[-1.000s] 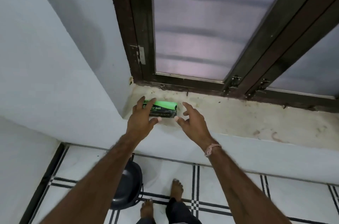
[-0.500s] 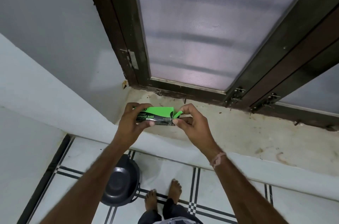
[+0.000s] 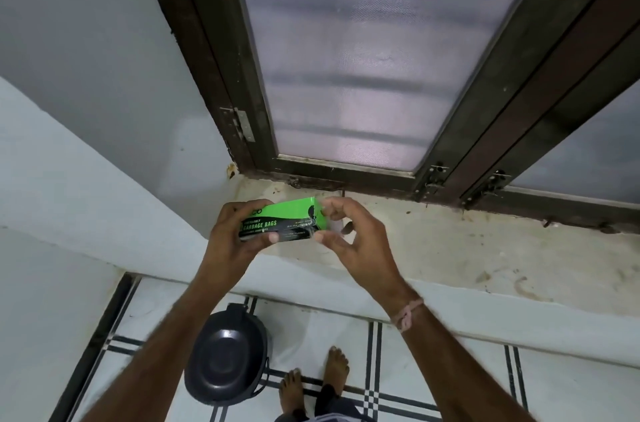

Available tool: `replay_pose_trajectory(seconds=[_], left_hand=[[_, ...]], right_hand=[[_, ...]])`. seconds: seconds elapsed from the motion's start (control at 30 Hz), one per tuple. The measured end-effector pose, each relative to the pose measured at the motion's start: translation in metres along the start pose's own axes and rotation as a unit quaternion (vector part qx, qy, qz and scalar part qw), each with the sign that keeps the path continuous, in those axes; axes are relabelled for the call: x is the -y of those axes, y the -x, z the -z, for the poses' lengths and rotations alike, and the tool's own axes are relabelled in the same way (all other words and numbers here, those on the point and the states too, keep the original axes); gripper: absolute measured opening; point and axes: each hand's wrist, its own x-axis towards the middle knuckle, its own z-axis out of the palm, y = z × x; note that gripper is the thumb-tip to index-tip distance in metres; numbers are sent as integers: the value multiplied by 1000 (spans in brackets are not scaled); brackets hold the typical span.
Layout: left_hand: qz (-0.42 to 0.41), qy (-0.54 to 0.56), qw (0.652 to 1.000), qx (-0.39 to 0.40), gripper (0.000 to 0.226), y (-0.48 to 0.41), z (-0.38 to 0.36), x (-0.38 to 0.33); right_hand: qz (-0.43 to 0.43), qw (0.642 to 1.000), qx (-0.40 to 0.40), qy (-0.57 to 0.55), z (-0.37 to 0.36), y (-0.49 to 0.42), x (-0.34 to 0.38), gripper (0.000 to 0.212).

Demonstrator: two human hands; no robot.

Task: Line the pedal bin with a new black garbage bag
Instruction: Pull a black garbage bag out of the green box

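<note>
A green and black box of garbage bags [image 3: 287, 219] is held just above the left end of the window sill [image 3: 433, 248]. My left hand [image 3: 235, 234] grips its left end, fingers over the top and thumb on the front. My right hand [image 3: 349, 238] is at the box's right end, with curled fingertips and thumb pinching that end. The black pedal bin [image 3: 225, 359] stands on the tiled floor below my left forearm, lid down. No loose bag is in view.
A dark-framed window with frosted panes [image 3: 346, 75] rises behind the stained sill. White walls close in on the left. My bare feet [image 3: 315, 383] stand on the white tiles with black lines, just right of the bin.
Both hands reached the box lying on the sill, took hold of it, and now hold it slightly raised and tilted. The right fingers have closed on its right end.
</note>
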Motion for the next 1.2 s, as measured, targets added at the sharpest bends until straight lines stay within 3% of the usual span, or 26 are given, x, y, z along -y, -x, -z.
replay_pose_trajectory(seconds=[0.17,0.37,0.67,0.83,1.07,1.2], left_hand=[[-6,-13,1000,-5,53,5,3,-2],[5,-10,1000,-15,52,10,5,-2],[-15,-27,999,-10,51,13,15,-6],[-21,-39,999,2,54,10,18,-4],[-64,-38,997,29,52,4,18,-11],[-94,-97,989,52,58,-2,22,-20]], right_hand=[[-46,998,-12,-49,-8,5,7,42],[-33,991,-47,-118,-12,20,17,10],[-52,982,-11,-179,-15,23,26,29],[-82,974,14,-212,-16,16,25,51],[-110,980,-8,-164,-23,17,24,55],[-138,975,-20,-174,-25,18,21,53]])
